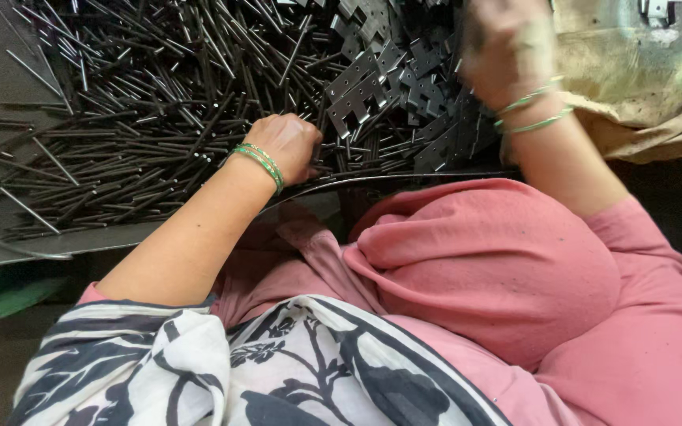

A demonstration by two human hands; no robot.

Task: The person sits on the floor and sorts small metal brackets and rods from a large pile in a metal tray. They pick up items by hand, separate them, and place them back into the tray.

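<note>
Big pile of thin metal rods (144, 102) covers the tray (9, 252), flat brackets (404, 87) heaped beside. Left hand (286, 146) curled into the rods at the near edge; right hand (507, 51) too blurry, can't tell its grip.

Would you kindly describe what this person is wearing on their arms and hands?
Both forearms are bare, without gloves. The left hand has thin green bangles at the wrist; the blurred right hand has similar pale green bangles. Pink sleeves cover the upper arms, with a black-and-white patterned scarf.

Left hand (287, 143) curled in a closed grip, low; right hand (505, 49) raised, blurred
</note>
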